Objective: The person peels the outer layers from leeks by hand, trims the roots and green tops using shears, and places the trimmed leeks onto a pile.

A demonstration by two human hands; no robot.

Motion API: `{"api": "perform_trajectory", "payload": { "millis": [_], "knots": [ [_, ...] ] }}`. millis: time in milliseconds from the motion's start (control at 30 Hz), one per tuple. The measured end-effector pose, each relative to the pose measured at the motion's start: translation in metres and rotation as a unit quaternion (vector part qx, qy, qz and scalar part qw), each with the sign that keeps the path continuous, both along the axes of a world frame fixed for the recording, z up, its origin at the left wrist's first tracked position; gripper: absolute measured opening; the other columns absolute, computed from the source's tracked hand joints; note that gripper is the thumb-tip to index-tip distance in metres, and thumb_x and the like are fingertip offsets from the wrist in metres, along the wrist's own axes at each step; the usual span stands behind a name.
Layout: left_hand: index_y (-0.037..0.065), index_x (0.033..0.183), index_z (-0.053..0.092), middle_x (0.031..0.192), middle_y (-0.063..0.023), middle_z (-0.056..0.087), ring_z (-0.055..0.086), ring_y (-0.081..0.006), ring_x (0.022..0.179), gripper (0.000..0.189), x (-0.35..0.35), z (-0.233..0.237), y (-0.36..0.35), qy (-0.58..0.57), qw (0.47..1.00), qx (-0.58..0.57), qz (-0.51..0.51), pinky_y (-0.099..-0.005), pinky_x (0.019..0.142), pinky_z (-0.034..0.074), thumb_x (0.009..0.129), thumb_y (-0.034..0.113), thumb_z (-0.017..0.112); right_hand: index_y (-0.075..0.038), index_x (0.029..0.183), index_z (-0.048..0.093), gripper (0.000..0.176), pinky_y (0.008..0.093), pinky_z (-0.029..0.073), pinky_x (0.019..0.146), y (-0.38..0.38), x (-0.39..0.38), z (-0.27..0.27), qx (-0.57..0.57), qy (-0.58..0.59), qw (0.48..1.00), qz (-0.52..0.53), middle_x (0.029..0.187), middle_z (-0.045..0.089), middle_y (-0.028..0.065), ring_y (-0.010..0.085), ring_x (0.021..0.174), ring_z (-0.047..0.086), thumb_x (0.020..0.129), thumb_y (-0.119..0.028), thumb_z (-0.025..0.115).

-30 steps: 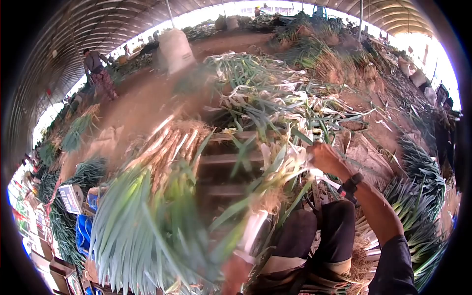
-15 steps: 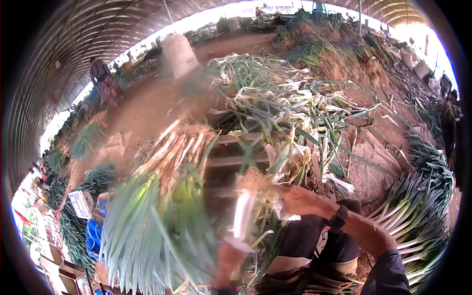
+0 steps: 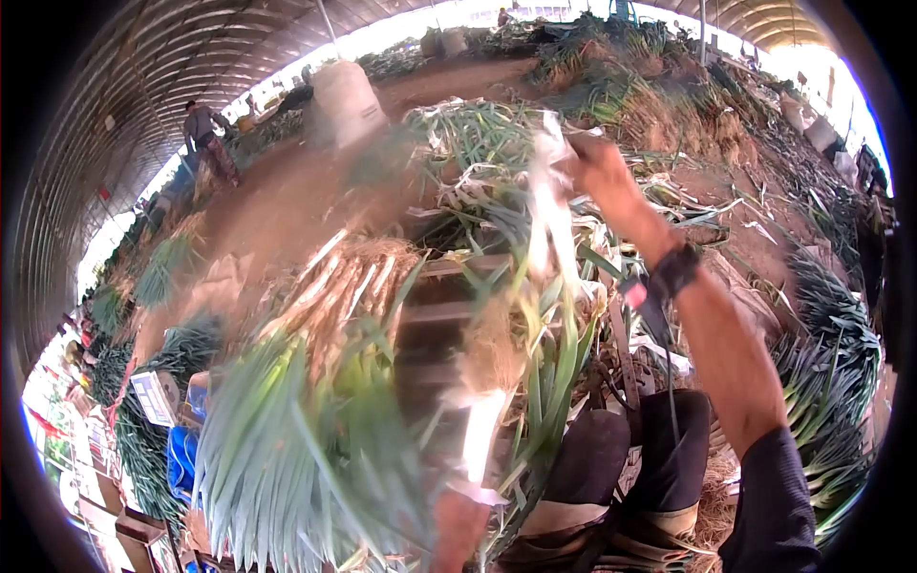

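At the lower middle, my left hand [image 3: 460, 523] is closed round a green onion [image 3: 484, 430], its white stalk and brown roots pointing up. My right hand [image 3: 597, 172] is raised over the leaf pile [image 3: 478, 134], closed on a pale, motion-blurred strip of outer leaf [image 3: 548, 205] that hangs down. Left of my hands lies a bunch of unpeeled green onions [image 3: 287, 430], roots away from me and green leaves toward me. Cleaned green onions [image 3: 821, 449] lie to my right.
A slatted wooden surface [image 3: 439, 329] is between the bunch and the peeled leaves. A white sack [image 3: 349, 103] stands farther back. Another person [image 3: 205, 138] is at the upper left. Blue plastic [image 3: 181, 463] and a box [image 3: 156, 396] are at the left.
My right hand has moved up and away from my left hand, with the pale leaf strip trailing from it. My left hand has shifted slightly right. The other person has changed posture.
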State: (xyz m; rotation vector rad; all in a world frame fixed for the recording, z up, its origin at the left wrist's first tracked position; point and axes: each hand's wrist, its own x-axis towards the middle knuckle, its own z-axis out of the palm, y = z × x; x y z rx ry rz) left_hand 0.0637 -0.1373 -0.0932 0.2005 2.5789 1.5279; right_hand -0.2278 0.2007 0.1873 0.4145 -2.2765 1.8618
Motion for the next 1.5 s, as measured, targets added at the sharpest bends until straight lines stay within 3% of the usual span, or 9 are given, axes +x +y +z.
{"api": "perform_trajectory", "payload": {
  "millis": [33, 100, 133, 433, 633, 800, 1000, 1333, 1500],
  "knots": [
    [0.003, 0.117, 0.066, 0.112, -0.0136, 0.071, 0.069, -0.0288, 0.095, 0.042, -0.002, 0.005, 0.002, -0.001, 0.999, -0.032, -0.004, -0.041, 0.085, 0.056, 0.088, 0.033, 0.071, -0.001, 0.137, 0.05, 0.047, 0.0288, 0.06, 0.072, 0.003, -0.012, 0.006, -0.126, 0.1, 0.982, 0.099, 0.128, 0.061, 0.02, 0.0196, 0.1, 0.067, 0.092, -0.004, 0.061],
    [0.003, 0.117, 0.066, 0.112, -0.0138, 0.071, 0.069, -0.0288, 0.095, 0.043, 0.0, 0.008, 0.01, 0.006, 0.997, -0.076, -0.008, -0.041, 0.085, 0.056, 0.087, 0.033, 0.071, 0.0, 0.143, 0.046, 0.06, 0.0322, 0.059, 0.072, -0.014, -0.022, 0.008, 0.539, 0.113, 0.816, -0.177, 0.114, 0.066, 0.0178, 0.0211, 0.09, 0.067, 0.088, -0.009, 0.069],
    [0.003, 0.117, 0.066, 0.112, -0.0138, 0.071, 0.069, -0.0289, 0.095, 0.043, 0.001, 0.008, 0.014, 0.011, 0.995, -0.095, -0.009, -0.041, 0.085, 0.056, 0.087, 0.033, 0.071, -0.001, 0.144, 0.045, 0.063, 0.0329, 0.059, 0.071, -0.018, -0.016, 0.0, 0.612, 0.095, 0.773, -0.136, 0.103, 0.067, 0.0161, 0.0215, 0.085, 0.066, 0.089, -0.016, 0.07],
    [0.004, 0.118, 0.066, 0.111, -0.0144, 0.071, 0.069, -0.0292, 0.095, 0.045, 0.004, 0.007, 0.039, 0.04, 0.98, -0.194, -0.029, -0.0409, 0.084, 0.056, 0.086, 0.035, 0.072, -0.004, 0.092, 0.071, 0.051, 0.0388, 0.053, 0.067, -0.086, 0.079, -0.114, 0.586, -0.169, 0.761, 0.22, 0.079, 0.067, 0.011, 0.0243, 0.075, 0.067, 0.088, -0.055, 0.069],
    [0.004, 0.119, 0.065, 0.111, -0.0147, 0.071, 0.069, -0.0294, 0.096, 0.047, 0.007, 0.007, 0.046, 0.051, 0.974, -0.218, -0.034, -0.0409, 0.083, 0.056, 0.085, 0.036, 0.073, -0.005, 0.081, 0.07, 0.028, 0.043, 0.052, 0.066, -0.088, 0.122, -0.159, 0.463, 0.039, 0.853, 0.237, 0.074, 0.067, 0.0079, 0.027, 0.076, 0.068, 0.087, -0.032, 0.07],
    [0.005, 0.119, 0.065, 0.11, -0.015, 0.071, 0.069, -0.0296, 0.096, 0.048, 0.008, 0.009, 0.05, 0.058, 0.97, -0.231, -0.038, -0.0409, 0.083, 0.056, 0.085, 0.037, 0.073, -0.008, 0.062, 0.062, 0.01, 0.0392, 0.049, 0.053, -0.079, 0.113, -0.129, 0.697, 0.174, 0.684, 0.125, 0.066, 0.062, 0.011, 0.0257, 0.06, 0.059, 0.068, -0.014, 0.068],
    [0.005, 0.12, 0.065, 0.11, -0.0154, 0.071, 0.069, -0.0298, 0.096, 0.049, 0.012, 0.008, 0.05, 0.056, 0.969, -0.238, -0.038, -0.0408, 0.082, 0.056, 0.084, 0.038, 0.074, -0.005, 0.078, 0.066, 0.009, 0.0332, 0.05, 0.05, 0.002, 0.056, -0.154, 0.43, 0.089, 0.897, 0.051, 0.072, 0.061, 0.0099, 0.0189, 0.06, 0.059, 0.084, -0.003, 0.059],
    [0.006, 0.12, 0.065, 0.109, -0.016, 0.07, 0.069, -0.0302, 0.097, 0.052, 0.02, 0.008, 0.052, 0.051, 0.965, -0.255, -0.042, -0.0408, 0.081, 0.056, 0.083, 0.04, 0.075, 0.002, 0.073, 0.067, 0.042, 0.0425, 0.054, 0.072, -0.086, 0.136, -0.144, 0.601, -0.123, 0.736, 0.286, 0.08, 0.064, 0.0134, 0.0283, 0.082, 0.065, 0.092, -0.035, 0.066],
    [0.006, 0.121, 0.065, 0.109, -0.0163, 0.07, 0.069, -0.0304, 0.097, 0.053, 0.016, 0.011, 0.055, 0.053, 0.963, -0.261, -0.045, -0.0408, 0.081, 0.056, 0.082, 0.041, 0.076, -0.006, 0.082, 0.072, 0.035, 0.0399, 0.051, 0.067, -0.07, 0.127, -0.2, 0.676, 0.059, 0.714, 0.172, 0.072, 0.058, 0.008, 0.0222, 0.076, 0.06, 0.083, -0.041, 0.076]
  ]
}}
